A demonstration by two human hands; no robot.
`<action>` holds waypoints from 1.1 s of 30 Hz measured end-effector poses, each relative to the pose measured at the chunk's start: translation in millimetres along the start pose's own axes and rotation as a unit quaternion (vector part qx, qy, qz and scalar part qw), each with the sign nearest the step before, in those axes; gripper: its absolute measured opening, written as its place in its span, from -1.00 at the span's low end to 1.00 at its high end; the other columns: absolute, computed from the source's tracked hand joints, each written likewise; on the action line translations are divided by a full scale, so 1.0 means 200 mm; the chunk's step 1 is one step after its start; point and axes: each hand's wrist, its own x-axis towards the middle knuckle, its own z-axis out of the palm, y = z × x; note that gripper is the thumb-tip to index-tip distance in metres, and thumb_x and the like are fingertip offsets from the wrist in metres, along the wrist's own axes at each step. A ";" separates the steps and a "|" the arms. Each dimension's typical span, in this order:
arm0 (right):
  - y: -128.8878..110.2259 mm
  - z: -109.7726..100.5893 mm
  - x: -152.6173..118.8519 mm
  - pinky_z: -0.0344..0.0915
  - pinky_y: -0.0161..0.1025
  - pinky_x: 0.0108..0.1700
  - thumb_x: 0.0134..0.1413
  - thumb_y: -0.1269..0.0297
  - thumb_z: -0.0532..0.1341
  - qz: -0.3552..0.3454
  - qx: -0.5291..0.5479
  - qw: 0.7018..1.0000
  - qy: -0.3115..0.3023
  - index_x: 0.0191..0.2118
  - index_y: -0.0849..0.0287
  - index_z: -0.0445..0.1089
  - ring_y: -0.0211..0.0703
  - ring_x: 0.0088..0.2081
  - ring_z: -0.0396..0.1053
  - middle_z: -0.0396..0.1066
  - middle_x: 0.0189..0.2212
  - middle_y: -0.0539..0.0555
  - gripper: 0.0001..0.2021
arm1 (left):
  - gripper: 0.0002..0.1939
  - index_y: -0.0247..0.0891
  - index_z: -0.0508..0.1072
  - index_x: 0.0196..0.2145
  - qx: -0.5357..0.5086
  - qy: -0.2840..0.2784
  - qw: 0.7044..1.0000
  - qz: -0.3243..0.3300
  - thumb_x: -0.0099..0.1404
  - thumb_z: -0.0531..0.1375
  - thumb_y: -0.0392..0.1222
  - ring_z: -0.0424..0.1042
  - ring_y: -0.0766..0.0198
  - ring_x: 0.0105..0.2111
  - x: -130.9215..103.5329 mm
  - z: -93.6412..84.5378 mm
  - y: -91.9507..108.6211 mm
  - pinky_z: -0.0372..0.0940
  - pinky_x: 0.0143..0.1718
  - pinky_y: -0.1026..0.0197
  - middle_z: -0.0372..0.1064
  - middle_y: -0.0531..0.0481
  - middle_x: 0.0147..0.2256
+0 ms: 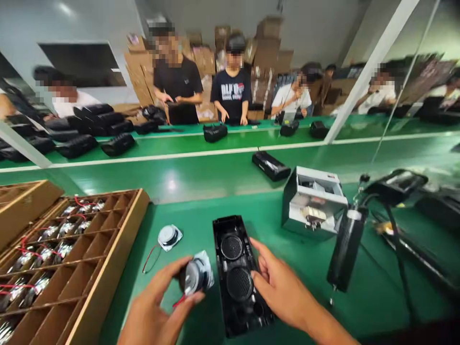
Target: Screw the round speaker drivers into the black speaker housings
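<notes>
1. On the green bench (187, 182), right in front of the person, a long black speaker housing (237, 275) lies flat with two round grilles facing up.
2. The left hand (158, 306) has its fingers clamped around a small round speaker driver (196, 275) with a red wire, holding it just left of the housing and a bit above the bench.
3. The right hand (283, 287) is open, fingertips resting on the housing's right edge.
4. A second driver (168, 237) sits on the bench, further back on the left.
5. Far left, a cardboard divider tray (108, 249) holds more drivers.
6. On the right, a black screwdriver (347, 251) hangs upright near a metal box (312, 203).
</notes>
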 end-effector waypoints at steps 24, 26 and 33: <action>0.04 -0.03 -0.14 0.25 -0.24 -0.38 0.18 0.40 0.13 -0.016 0.066 0.996 -0.059 0.52 0.08 0.01 -0.18 -0.50 0.39 0.42 -0.47 -0.10 -0.22 | -0.49 -0.21 0.47 0.10 0.417 -0.081 0.850 0.313 0.21 0.18 -0.48 0.51 -0.04 -0.04 0.30 0.42 0.22 0.32 0.10 -0.25 0.62 -0.11 -0.01; 0.04 -0.03 -0.14 0.24 -0.26 -0.39 0.16 0.43 0.12 -0.023 0.071 0.996 -0.054 0.51 0.09 0.01 -0.20 -0.50 0.39 0.42 -0.46 -0.10 -0.22 | -0.46 -0.20 0.44 0.12 0.400 -0.085 0.856 0.318 0.19 0.18 -0.50 0.50 -0.03 -0.05 0.30 0.42 0.21 0.42 -0.01 -0.17 0.60 -0.10 -0.02; 0.06 0.00 -0.16 0.25 -0.27 -0.40 0.17 0.44 0.15 -0.041 0.083 0.995 -0.035 0.51 0.00 -0.03 -0.23 -0.50 0.38 0.39 -0.46 -0.13 -0.20 | -0.48 -0.26 0.41 0.13 0.394 -0.075 0.848 0.347 0.21 0.22 -0.47 0.51 -0.05 -0.08 0.31 0.42 0.18 0.52 -0.14 -0.16 0.59 -0.12 -0.04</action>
